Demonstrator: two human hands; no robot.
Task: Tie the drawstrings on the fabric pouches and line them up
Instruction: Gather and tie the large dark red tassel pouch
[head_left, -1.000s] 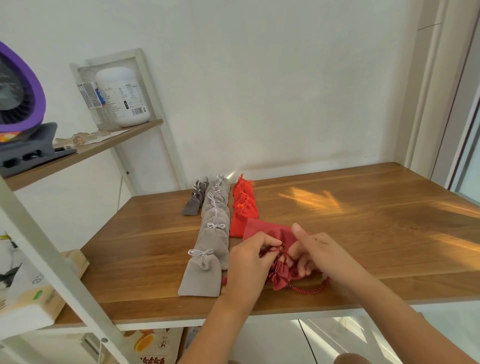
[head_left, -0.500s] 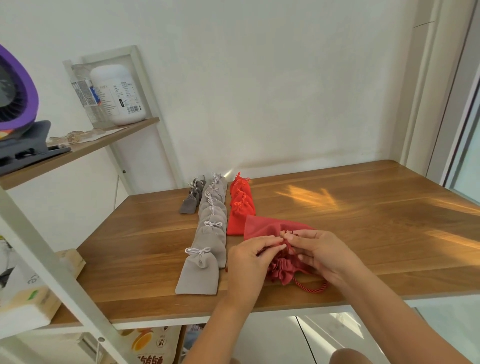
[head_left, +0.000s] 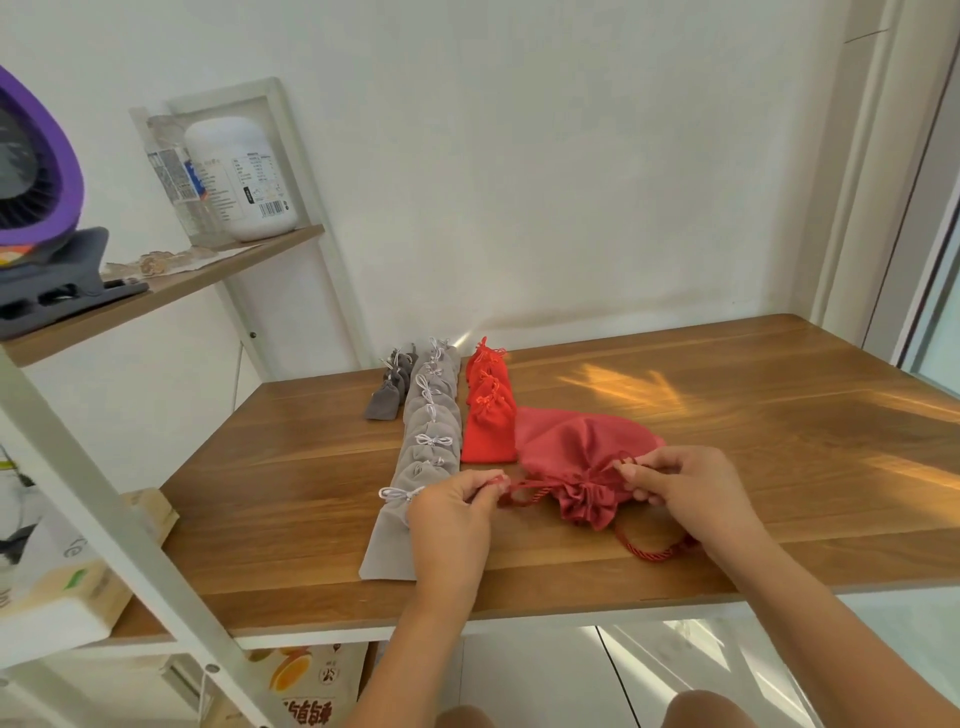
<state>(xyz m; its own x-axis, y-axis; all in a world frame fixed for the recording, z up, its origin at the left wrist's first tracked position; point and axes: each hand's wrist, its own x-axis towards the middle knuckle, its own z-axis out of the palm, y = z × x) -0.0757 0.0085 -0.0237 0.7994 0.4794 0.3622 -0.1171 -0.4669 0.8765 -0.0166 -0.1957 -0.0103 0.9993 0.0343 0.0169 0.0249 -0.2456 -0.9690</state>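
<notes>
hands pinch twisted red cord (head_left: 524, 493): left hand (head_left: 452, 514), right hand (head_left: 685, 488), gathering ruffled fabric pouch (head_left: 576, 457).

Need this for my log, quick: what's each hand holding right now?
Left hand: closed, pinching the dark red drawstring left of the large red pouch.
Right hand: closed, pinching the same drawstring at the pouch's right side.

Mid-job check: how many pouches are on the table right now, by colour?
Dark grey pouches: about 3
Light grey pouches: about 7
Bright red pouches: about 4
Large dark red pouch: 1
Total: about 15. The rows overlap, so the counts are approximate.
</notes>
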